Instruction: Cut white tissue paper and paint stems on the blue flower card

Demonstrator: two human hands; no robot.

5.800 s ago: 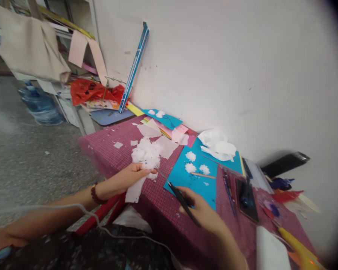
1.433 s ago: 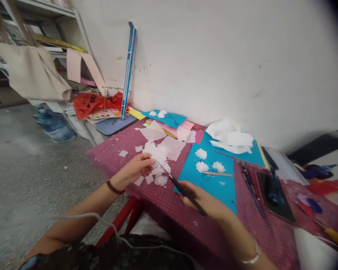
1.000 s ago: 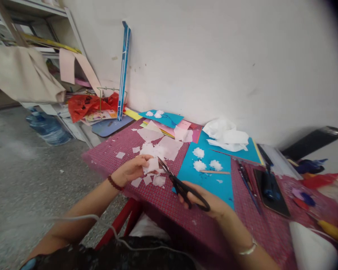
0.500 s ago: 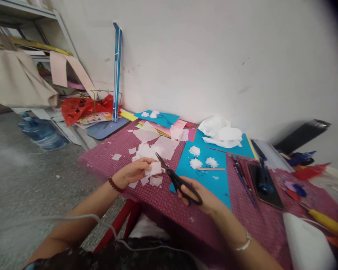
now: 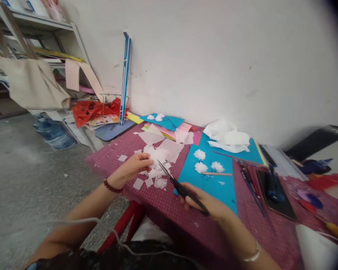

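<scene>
My right hand grips black-handled scissors, whose slightly parted blades point up and left toward the paper scraps. Over the left edge of the scraps hovers my left hand, thumb and fingers drawn together. Whether a bit of paper is between these fingertips I cannot make out against the white behind them. Beneath and around them lies a loose pile of white paper pieces, some small and square. To the right, fluffy white paper clumps and a flat wooden stick rest on a blue sheet.
Crumpled white paper lies at the back by the wall. Brushes, a dark flat board and a white object occupy the right side. Another blue sheet with clumps sits at the back. A white cable crosses my lap.
The white square that showed in my left hand is no longer visible there. That hand has drawn slightly left and up, away from the scissors. The camera view has turned a little left.
</scene>
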